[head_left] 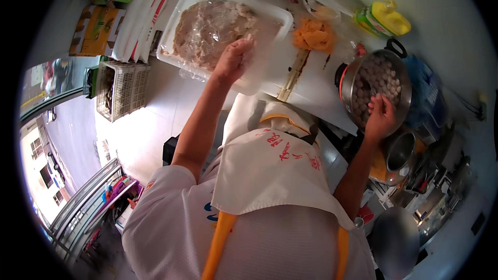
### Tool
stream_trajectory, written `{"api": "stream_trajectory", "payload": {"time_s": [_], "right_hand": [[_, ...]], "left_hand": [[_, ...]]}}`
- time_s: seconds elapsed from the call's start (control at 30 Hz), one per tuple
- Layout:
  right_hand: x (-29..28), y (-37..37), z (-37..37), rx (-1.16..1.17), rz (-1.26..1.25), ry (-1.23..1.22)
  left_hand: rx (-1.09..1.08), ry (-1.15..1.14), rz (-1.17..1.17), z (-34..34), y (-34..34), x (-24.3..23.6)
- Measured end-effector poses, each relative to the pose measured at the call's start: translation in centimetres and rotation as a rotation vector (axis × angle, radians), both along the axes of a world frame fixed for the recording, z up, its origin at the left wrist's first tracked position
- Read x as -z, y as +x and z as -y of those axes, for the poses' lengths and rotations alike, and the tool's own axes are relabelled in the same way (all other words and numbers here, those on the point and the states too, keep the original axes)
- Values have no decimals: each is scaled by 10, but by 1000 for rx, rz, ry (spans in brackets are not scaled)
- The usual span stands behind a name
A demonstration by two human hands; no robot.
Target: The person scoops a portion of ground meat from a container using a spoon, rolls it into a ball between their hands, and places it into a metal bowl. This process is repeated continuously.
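Observation:
My left hand (236,60) is closed in a fist over the right part of a white plastic tub (282,16). Whatever is inside that fist is hidden. Pale pink minced meat (207,28) lies in the tub, partly under clear plastic film. On the right, my right hand (381,116) hangs over the near side of a round metal pot (407,85). Its fingers are curled together, tips toward several greyish meatballs (377,72) in the pot. I cannot make out anything between these fingers.
An orange cloth (314,35) lies between tub and pot, near a stained wooden strip (294,75). Behind stands a yellow-green detergent bottle (383,19). A white plastic basket (124,88) and white sacks (137,21) are at the left. Metal bowls (401,150) sit by my right forearm.

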State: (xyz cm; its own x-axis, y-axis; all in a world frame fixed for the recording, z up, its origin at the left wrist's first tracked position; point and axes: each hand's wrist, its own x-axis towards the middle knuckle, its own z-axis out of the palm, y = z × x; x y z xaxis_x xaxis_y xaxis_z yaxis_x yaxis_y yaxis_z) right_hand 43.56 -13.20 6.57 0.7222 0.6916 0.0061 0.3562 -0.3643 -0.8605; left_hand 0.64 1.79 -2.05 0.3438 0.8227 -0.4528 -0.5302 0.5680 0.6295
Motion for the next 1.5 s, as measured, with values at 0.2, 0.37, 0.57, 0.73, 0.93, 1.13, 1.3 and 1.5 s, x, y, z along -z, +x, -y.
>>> {"api": "stream_trajectory", "payload": {"time_s": [0.2,0.37,0.57,0.73,0.93,1.13,1.3,1.5], "right_hand": [[-24,-7,10,64,3,71],[-57,-20,5,97,49,141],[-58,-13,3,76,42,131],[-45,-16,5,70,28,78],[-34,-12,3,62,-17,60],[-21,-4,5,78,-13,70],[4,5,-1,-9,21,64],[5,-12,-6,-29,132,25]], "left_hand": [[-14,60,-453,4,24,-24],[109,-40,-216,4,16,-44],[52,-47,181,-3,15,-33],[99,-51,383,-12,0,-1],[-47,-27,-303,-7,13,4],[163,-101,149,-11,0,-32],[120,277,-208,-9,9,-17],[8,113,-117,-18,10,3]]}}
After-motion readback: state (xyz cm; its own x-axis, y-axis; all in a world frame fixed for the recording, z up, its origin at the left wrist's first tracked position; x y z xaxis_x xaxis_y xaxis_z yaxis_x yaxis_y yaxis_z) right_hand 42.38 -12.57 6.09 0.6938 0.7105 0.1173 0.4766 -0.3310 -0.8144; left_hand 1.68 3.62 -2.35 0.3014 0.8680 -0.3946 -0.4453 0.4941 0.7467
